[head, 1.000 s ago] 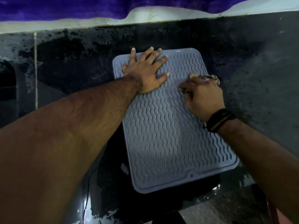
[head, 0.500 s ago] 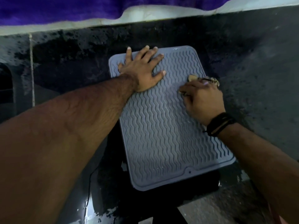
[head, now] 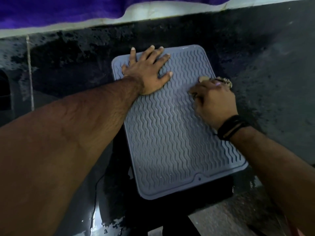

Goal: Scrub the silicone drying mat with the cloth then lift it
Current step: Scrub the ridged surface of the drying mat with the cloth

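Note:
A grey silicone drying mat with wavy ridges lies flat on a dark wet counter. My left hand presses flat on the mat's far left corner, fingers spread and straight. My right hand sits on the mat's right edge, fingers curled round a small bunched tan cloth. Only the cloth's far tip shows beyond my knuckles; the rest is hidden under the hand.
The dark stone counter is wet and mottled. A pale wall edge and a purple fabric run along the back. A thin dark cord lies near the front left. Black bands circle my right wrist.
My right hand with the cloth has shifted only slightly on the mat's right edge. My left hand stays pressed on the far corner. The view has drifted a little.

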Demonstrator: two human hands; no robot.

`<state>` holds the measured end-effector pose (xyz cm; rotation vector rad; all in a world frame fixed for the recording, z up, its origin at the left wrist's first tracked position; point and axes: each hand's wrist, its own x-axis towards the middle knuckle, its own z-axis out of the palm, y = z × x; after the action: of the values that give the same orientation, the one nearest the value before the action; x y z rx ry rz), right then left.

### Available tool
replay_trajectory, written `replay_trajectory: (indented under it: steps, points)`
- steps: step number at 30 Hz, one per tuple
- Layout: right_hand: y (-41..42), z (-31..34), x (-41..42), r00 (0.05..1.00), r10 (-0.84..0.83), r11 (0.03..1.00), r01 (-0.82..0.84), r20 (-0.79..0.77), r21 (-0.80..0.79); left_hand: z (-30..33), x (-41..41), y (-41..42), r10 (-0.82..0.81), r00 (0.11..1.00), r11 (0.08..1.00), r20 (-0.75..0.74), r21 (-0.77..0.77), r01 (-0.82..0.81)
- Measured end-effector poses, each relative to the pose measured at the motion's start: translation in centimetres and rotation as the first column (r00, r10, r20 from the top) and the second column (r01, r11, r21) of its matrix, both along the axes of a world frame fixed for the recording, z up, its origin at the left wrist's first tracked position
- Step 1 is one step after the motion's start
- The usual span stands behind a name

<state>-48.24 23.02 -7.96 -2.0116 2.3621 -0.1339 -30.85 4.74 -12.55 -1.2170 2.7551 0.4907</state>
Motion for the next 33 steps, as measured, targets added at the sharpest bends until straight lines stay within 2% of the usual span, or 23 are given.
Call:
replay_trajectory:
  steps: [6, 9, 18, 22, 25, 27, 33]
  points:
    - [-2.0, 0.7, -0.6, 0.999, 0.019, 0.996, -0.016, 0.03, -0.087, -0.1, 0.0, 0.1, 0.016, 1.0, 1.0, -0.003, 0.007, -0.016]
    - [-3.5, 0.1, -0.2, 0.998, 0.066, 0.998, -0.066, 0.002, -0.022, 0.2, -0.1, 0.3, 0.026, 1.0, 1.0, 0.008, -0.002, -0.026]
    - [2.4, 0.3, -0.5, 0.995, 0.043, 0.998, -0.04, 0.085, -0.04, -0.1, 0.0, 0.0, 0.018, 1.0, 1.0, -0.004, 0.007, -0.018]
    - [-0.3, 0.6, -1.2, 0.996, 0.044, 0.99, -0.033, 0.08, -0.134, -0.1, -0.1, 0.1, 0.02, 1.0, 1.0, -0.005, 0.006, -0.02]
    - [-2.1, 0.3, -0.4, 0.998, 0.054, 0.997, -0.052, 0.034, -0.062, 0.2, -0.1, 0.3, 0.022, 1.0, 1.0, 0.001, 0.001, -0.022]
    - [-1.2, -0.2, -0.2, 0.998, 0.062, 0.997, -0.061, 0.013, -0.052, 0.4, -0.2, 0.5, 0.018, 1.0, 1.0, 0.0, -0.001, -0.018]
    - [5.7, 0.2, -0.4, 0.993, 0.045, 0.998, -0.04, 0.109, -0.051, 0.4, 0.0, 0.3, 0.024, 1.0, 0.999, -0.008, 0.023, -0.024]
